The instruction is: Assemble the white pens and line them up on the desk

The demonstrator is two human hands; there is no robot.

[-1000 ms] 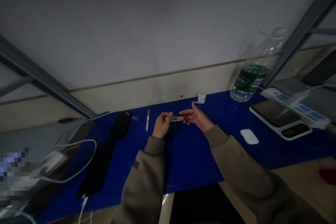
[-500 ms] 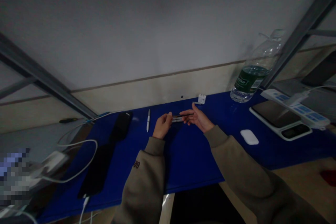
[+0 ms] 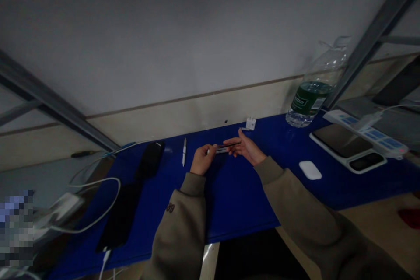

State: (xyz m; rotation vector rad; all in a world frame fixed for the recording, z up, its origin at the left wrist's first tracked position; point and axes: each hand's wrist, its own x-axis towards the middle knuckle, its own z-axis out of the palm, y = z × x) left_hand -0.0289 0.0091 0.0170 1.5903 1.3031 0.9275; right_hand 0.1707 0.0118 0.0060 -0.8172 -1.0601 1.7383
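Over the middle of the blue desktop point(image 3: 241, 201), my two hands are close together with thin pens point(image 3: 222, 149) stretched between them, one dark and one clear or silvery. My left hand point(image 3: 202, 158) is closed around their left ends, thumb on top. On the other side, my right hand point(image 3: 246, 148) has its thumb raised and its fingers bent under the pens, whose right ends reach into the palm. How many pens there are is hard to make out. A white pen point(image 3: 184, 152) lies on the desktop left of my left hand.
Left are a black device point(image 3: 151, 157), a dark tablet-like slab point(image 3: 121, 216) and a white cable point(image 3: 120, 188). A white plug point(image 3: 251, 123) sits behind my right hand. Rightward are a large water bottle point(image 3: 306, 98), a white case point(image 3: 310, 169), a scale-like device point(image 3: 341, 140) and a power strip point(image 3: 390, 142).
My left hand has turned slightly, and a pale end now shows by its thumb. My right hand stays nearly in place. The view has shifted slightly.
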